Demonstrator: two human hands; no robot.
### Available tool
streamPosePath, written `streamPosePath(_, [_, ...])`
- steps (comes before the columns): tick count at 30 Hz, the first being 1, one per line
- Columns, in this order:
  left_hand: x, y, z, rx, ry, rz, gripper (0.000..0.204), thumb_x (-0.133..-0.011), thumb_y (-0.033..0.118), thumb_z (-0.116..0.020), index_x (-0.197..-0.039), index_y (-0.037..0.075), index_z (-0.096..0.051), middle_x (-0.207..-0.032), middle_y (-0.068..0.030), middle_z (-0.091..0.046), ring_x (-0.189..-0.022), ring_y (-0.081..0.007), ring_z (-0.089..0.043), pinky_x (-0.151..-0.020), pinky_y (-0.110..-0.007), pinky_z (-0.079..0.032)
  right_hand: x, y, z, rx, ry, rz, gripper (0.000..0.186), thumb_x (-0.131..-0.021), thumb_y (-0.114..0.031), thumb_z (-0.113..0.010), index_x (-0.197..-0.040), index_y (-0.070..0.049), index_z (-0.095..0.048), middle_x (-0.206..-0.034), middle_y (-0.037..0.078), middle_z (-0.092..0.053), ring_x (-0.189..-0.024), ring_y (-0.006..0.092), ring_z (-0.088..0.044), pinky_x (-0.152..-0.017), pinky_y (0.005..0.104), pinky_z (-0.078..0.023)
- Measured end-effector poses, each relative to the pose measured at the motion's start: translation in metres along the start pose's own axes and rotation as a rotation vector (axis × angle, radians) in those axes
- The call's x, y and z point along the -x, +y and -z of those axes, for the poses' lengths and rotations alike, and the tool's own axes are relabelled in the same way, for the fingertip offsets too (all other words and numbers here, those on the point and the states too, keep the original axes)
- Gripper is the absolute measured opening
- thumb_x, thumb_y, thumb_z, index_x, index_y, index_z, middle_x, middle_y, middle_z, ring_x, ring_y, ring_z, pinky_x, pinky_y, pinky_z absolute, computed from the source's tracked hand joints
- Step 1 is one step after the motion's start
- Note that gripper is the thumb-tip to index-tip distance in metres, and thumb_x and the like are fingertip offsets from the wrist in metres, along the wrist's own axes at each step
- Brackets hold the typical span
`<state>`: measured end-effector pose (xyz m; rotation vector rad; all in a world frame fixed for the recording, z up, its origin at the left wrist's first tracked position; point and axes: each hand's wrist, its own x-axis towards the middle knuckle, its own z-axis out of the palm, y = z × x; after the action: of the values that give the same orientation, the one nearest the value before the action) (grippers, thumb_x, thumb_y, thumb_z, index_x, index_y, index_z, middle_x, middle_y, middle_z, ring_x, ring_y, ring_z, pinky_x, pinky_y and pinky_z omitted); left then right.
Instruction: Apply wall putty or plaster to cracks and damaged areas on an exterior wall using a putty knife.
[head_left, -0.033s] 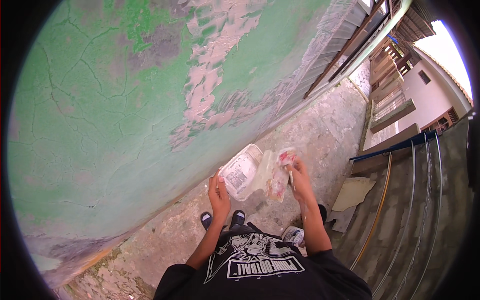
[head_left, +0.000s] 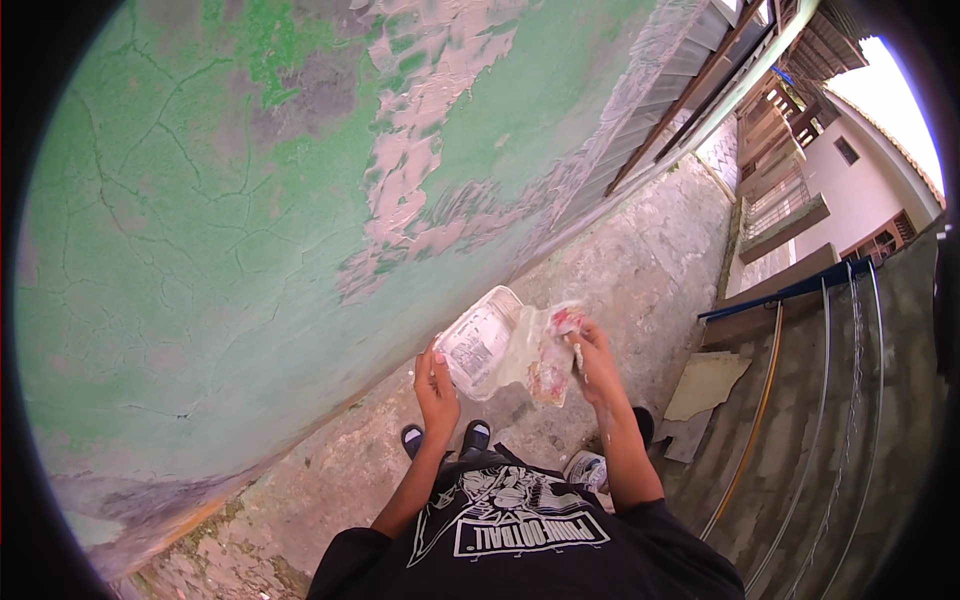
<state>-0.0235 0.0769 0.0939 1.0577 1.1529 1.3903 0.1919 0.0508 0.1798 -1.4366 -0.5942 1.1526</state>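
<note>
My left hand (head_left: 435,385) grips the lower left edge of a shallow white plastic container (head_left: 508,300), fingers on its outside and thumb at the rim. Pale putty-like residue coats the inside of the container. My right hand (head_left: 595,362) is closed on a crumpled, see-through plastic packet (head_left: 552,372) with red markings and whitish smears. A translucent part of the packet spreads left and overlaps the container's right side. Whitish smears mark my right fingers and forearm.
A cracked green wall (head_left: 200,270) with patches of pale filler (head_left: 405,180) rises at the left. On the concrete floor (head_left: 640,270) behind my right forearm stands a white tub (head_left: 583,468). Broken board pieces (head_left: 705,385) and long rods (head_left: 757,400) lie along the block wall at right.
My right hand and the plastic packet have shifted slightly left and down, with its translucent part now overlapping the container more. My left hand and the container have barely moved.
</note>
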Motion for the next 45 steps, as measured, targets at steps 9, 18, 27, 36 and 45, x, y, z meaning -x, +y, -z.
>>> streamPosePath(9, [0.001,-0.003,-0.003,-0.119,-0.133,-0.082,0.039,-0.103,0.025,-0.043,-0.13,-0.002,-0.053,-0.087,-0.0032,-0.044,-0.069,-0.0076,-0.038,-0.056,-0.022,-0.032,-0.004,0.007,-0.014,0.046,0.018,-0.059,0.028,-0.089,-0.003,-0.054,-0.117,-0.003,-0.053,-0.104,0.01,-0.064,-0.089,0.0178,-0.065,-0.068,0.0332,-0.057])
streamPosePath(18, [0.009,0.007,-0.01,-0.167,-0.173,-0.098,0.037,-0.101,0.02,-0.049,-0.13,-0.002,-0.055,-0.083,-0.004,-0.041,-0.07,-0.0095,-0.042,-0.055,-0.023,-0.036,-0.004,0.012,-0.024,-0.008,0.031,0.003,0.028,-0.087,0.002,-0.054,-0.114,-0.003,-0.053,-0.101,0.008,-0.065,-0.085,0.0154,-0.066,-0.063,0.0303,-0.057])
streamPosePath(27, [0.006,-0.003,-0.004,-0.121,-0.288,-0.097,0.04,-0.099,0.019,-0.053,-0.133,-0.001,-0.052,-0.085,-0.0032,-0.041,-0.069,-0.0086,-0.041,-0.056,-0.023,-0.036,-0.004,0.015,-0.022,-0.036,-0.026,0.089,0.031,-0.085,0.007,-0.053,-0.114,-0.003,-0.053,-0.103,0.008,-0.064,-0.088,0.0151,-0.065,-0.068,0.0294,-0.056])
streamPosePath(36, [0.005,0.001,-0.003,-0.07,-0.333,-0.044,0.041,-0.098,0.017,-0.056,-0.135,-0.001,-0.051,-0.088,-0.003,-0.041,-0.069,-0.0073,-0.045,-0.056,-0.022,-0.039,-0.006,0.026,-0.021,-0.114,-0.034,0.097,0.033,-0.085,0.006,-0.053,-0.117,-0.004,-0.053,-0.102,0.006,-0.065,-0.086,0.0137,-0.065,-0.066,0.0298,-0.058])
streamPosePath(45, [0.004,0.006,-0.005,0.001,-0.344,0.094,0.045,-0.099,0.022,-0.053,-0.138,-0.001,-0.046,-0.098,-0.0024,-0.044,-0.081,-0.0081,-0.055,-0.065,-0.022,-0.053,-0.006,0.032,-0.023,-0.117,-0.049,0.109,0.035,-0.085,0.006,-0.053,-0.118,-0.004,-0.053,-0.102,0.006,-0.065,-0.085,0.0133,-0.066,-0.065,0.0291,-0.058])
